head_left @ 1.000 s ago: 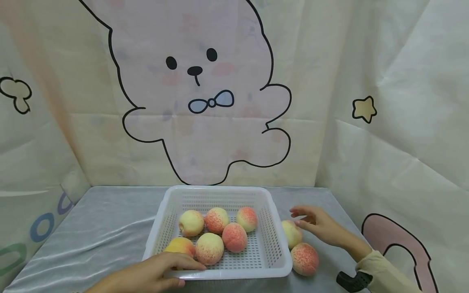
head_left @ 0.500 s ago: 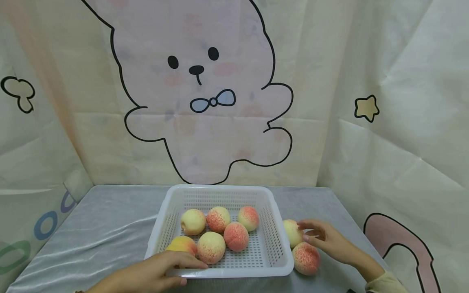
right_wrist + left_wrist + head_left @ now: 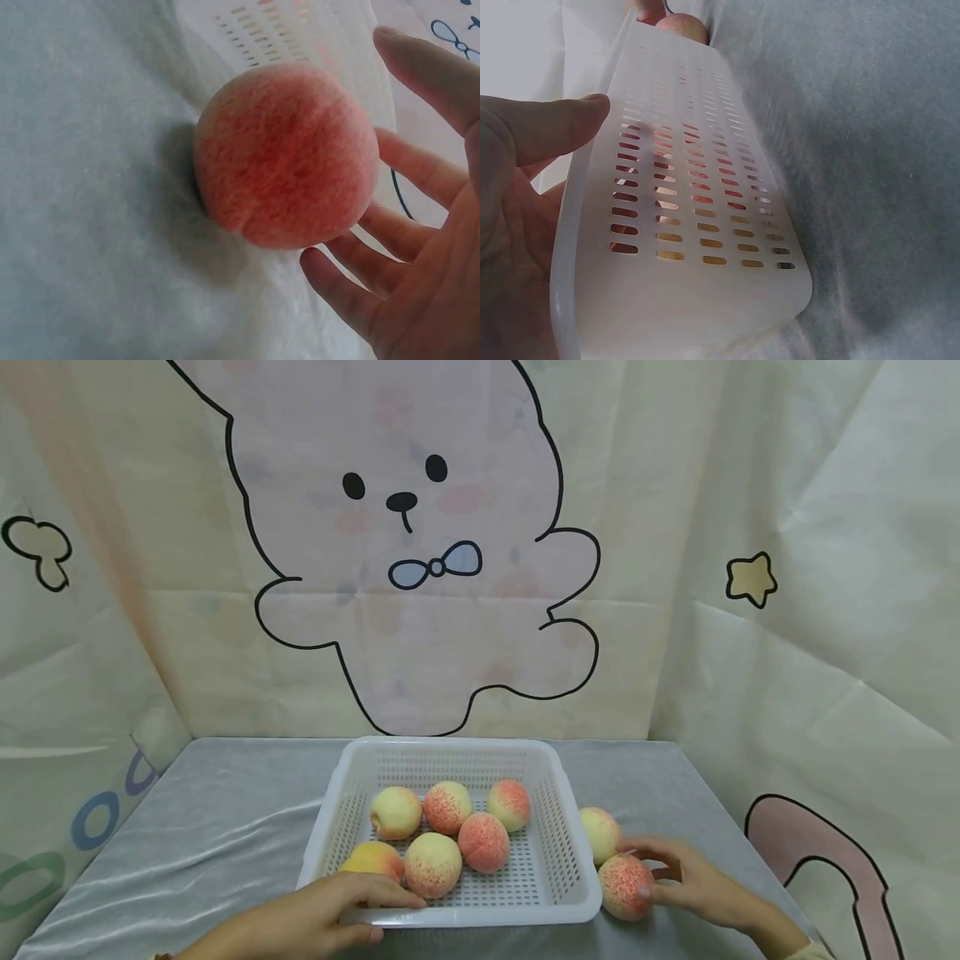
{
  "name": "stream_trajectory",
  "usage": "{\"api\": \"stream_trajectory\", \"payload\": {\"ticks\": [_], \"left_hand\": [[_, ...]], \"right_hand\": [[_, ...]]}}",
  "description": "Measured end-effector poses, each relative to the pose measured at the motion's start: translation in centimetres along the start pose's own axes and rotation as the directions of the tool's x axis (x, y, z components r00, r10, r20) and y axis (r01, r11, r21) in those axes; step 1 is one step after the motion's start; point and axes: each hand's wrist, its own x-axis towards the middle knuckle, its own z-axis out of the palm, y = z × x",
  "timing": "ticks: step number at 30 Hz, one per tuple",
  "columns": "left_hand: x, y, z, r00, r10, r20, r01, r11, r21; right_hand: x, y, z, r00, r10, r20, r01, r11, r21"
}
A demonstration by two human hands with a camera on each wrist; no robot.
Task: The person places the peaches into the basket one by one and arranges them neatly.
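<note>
peach (image 3: 626,887) with a red-speckled skin sits on the grey cloth (image 3: 210,835) at the near right, just beside the right wall of the white basket (image 3: 558,852). the right hand (image 3: 693,881) cups it from the right side: in the right wrist view the fingers (image 3: 409,172) are spread and only lightly bent, with the lower ones under the fruit and touching it, but the hand is not yet clamped around it. a paler peach (image 3: 599,833) lies just beyond it, also outside the basket and close to its wall.

the left hand (image 3: 315,922) holds the basket's near rim, fingers lying over the top edge and the thumb (image 3: 551,127) pressed on the outer wall. six more peaches (image 3: 457,835) rest inside.

judging by its even colour and matt surface, the speckled peach may be a model fruit, so probably light and fairly firm, though that cannot be settled from here. it is round and will roll on the smooth, slightly shiny cloth if nudged rather than held. the surest hold looks to be around its widest part, thumb on the top or far side opposite the fingers, with the palm close behind. the basket is thin perforated plastic, likely light and a bit flexible, and could slide on the cloth; the grip on its rim steadies it.
</note>
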Motion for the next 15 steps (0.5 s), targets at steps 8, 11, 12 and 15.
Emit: {"api": "stream_trajectory", "payload": {"ticks": [8, 11, 12, 15], "left_hand": [[-0.1, 0.0, 0.1, 1.0, -0.002, -0.005, 0.002, 1.0, 0.015], [-0.1, 0.0, 0.1, 1.0, -0.012, -0.006, 0.012, 1.0, 0.015], [-0.1, 0.0, 0.1, 1.0, -0.011, -0.009, 0.011, 1.0, 0.017], [-0.1, 0.1, 0.1, 1.0, 0.001, -0.018, 0.0, 1.0, 0.021]], "right_hand": [[-0.5, 1.1, 0.3, 0.987, 0.136, 0.085, -0.146, 0.981, 0.128], [-0.6, 1.4, 0.3, 0.985, 0.148, 0.086, -0.157, 0.98, 0.122], [-0.6, 1.4, 0.3, 0.985, 0.151, 0.086, -0.161, 0.979, 0.125], [-0.6, 1.6, 0.4, 0.984, 0.153, 0.087, -0.164, 0.977, 0.138]]}}
